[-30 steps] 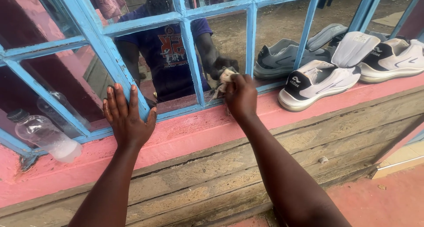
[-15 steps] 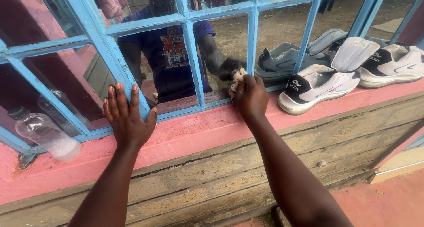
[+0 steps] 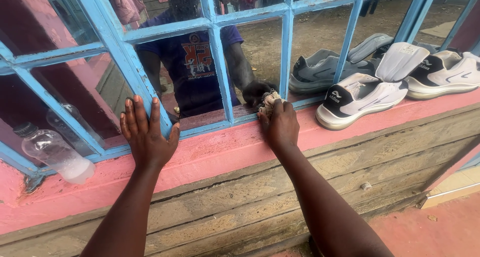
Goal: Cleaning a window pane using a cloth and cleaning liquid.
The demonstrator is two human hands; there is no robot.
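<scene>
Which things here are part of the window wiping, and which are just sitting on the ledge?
In use:
right hand
rag
window pane
left hand, braced on the blue frame

Lying about:
plastic bottle
white sneakers
grey insoles

Crumpled beige rag [image 3: 270, 100] bunched against lower window pane [image 3: 255, 62], just above pink sill [image 3: 220, 149].
</scene>
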